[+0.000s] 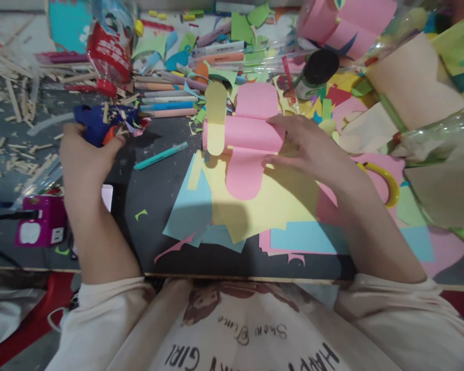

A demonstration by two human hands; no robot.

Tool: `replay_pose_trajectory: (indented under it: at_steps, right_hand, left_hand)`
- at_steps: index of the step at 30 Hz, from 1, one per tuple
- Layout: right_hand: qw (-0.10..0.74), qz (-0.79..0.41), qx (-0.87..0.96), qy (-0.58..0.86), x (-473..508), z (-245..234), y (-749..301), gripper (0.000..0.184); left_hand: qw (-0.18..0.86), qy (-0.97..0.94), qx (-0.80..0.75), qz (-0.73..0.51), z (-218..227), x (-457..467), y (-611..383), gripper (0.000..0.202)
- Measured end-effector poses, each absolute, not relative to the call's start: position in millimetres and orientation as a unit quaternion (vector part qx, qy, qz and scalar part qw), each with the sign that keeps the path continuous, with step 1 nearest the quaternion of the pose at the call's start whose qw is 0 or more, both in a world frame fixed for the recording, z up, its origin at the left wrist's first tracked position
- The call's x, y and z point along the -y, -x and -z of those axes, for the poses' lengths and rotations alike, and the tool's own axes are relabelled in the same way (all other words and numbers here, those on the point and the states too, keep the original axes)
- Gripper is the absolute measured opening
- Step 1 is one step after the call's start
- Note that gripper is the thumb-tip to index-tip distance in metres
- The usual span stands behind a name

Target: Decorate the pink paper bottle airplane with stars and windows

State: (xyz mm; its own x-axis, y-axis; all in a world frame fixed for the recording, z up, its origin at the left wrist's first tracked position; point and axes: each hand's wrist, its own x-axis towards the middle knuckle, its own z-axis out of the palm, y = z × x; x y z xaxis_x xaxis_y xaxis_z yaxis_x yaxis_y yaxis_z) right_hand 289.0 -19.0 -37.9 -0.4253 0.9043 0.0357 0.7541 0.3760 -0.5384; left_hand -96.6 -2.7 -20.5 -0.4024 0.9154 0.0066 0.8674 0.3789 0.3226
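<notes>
My left hand [85,154] is closed round a dark blue tool with an orange part, seemingly a glue gun [96,123], at the left of the dark table [139,190]. My right hand [313,147] lies with fingers spread on a pink paper piece [247,139] made of rounded pink shapes with a yellow oval strip [215,123] across its left end. Under it lie yellow [278,201] and light blue paper sheets [189,206].
A teal pen [160,156] lies between my hands. Coloured pens [170,98], paper scraps, a red-capped bag [110,46], wooden sticks [11,87], a dark-capped bottle [315,72], yellow-handled scissors [386,180] and a magenta box [42,221] crowd the table.
</notes>
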Motion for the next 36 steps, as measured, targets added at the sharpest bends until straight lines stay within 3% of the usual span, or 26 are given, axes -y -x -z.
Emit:
replay_pose_trajectory:
  at_steps: [3,7,10,16,23,36]
  right_hand:
    - [0.174,-0.221,0.812,0.511,18.8,39.3,-287.9,0.058]
    - [0.184,-0.219,0.809,0.513,20.1,39.7,-286.4,0.059]
    - [0.187,-0.225,0.811,0.507,19.5,40.0,-286.3,0.059]
    - [0.195,-0.233,0.814,0.495,14.8,43.1,-287.0,0.06]
    - [0.194,-0.252,0.81,0.493,11.8,38.0,-288.4,0.06]
    - [0.191,-0.264,0.806,0.494,11.3,36.8,-288.0,0.059]
  left_hand:
    - [0.093,-0.535,-0.809,-0.224,5.6,11.8,81.5,0.056]
    - [0.202,-0.639,-0.681,-0.295,-8.8,22.7,56.6,0.085]
    - [0.217,-0.691,-0.631,-0.278,-8.8,26.6,37.7,0.093]
    - [0.075,-0.712,-0.671,-0.191,-1.5,34.7,-2.4,0.077]
    - [0.117,-0.732,-0.644,-0.187,9.9,35.3,-20.4,0.053]
    - [0.1,-0.771,-0.609,-0.158,19.6,33.8,-25.2,0.056]
